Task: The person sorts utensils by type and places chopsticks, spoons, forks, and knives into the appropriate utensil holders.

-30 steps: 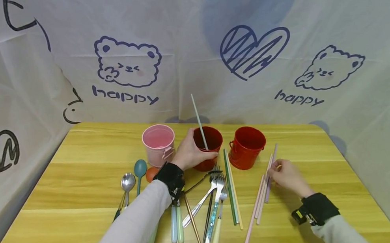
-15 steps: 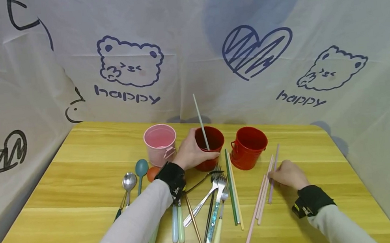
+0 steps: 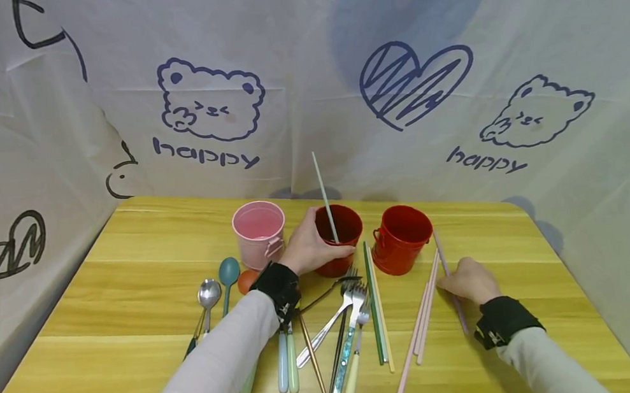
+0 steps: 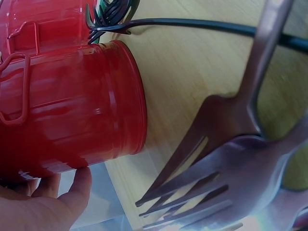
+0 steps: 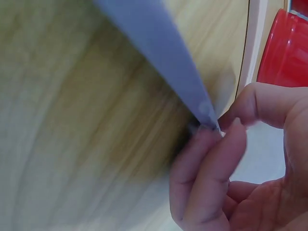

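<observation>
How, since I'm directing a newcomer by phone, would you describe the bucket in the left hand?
Look to the far side of the wooden table. The middle red bucket stands there, between a pink bucket and a second red bucket. The left hand grips it, and unlike its neighbours it has a pale stick slanting up out of its mouth.

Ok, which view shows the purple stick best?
The head view: it shows the purple stick on both sides of the right hand. The right wrist view gives only a close-up, cut off by the frame edge; the left wrist view doesn't show it.
</observation>
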